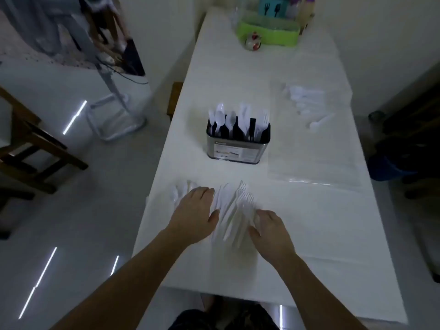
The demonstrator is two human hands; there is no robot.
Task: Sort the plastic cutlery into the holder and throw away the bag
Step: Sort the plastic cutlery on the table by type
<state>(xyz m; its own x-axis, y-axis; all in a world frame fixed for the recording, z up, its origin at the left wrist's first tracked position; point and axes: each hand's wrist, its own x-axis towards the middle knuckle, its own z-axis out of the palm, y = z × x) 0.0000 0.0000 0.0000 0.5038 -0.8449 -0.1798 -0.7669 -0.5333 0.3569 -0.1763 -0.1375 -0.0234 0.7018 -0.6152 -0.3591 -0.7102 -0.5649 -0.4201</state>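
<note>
A metal cutlery holder (238, 148) with black dividers stands mid-table, with several white spoons, knives and forks upright in it. Before me lies a pile of white plastic knives and forks (234, 210) on the white table (309, 234). My left hand (192, 213) lies flat, palm down, on the pile's left side, over several clear spoons (178, 191). My right hand (267, 228) touches the forks at the pile's right edge, fingers bent around them. A clear plastic bag (314, 144) lies flat to the right of the holder, with a few white spoons (307, 101) in it.
A green tray (269, 34) with bottles and a small round ornament (253, 41) stands at the table's far end. A wooden chair (31, 144) and a metal stand (114, 110) are on the floor to the left. Dark objects sit by the right wall.
</note>
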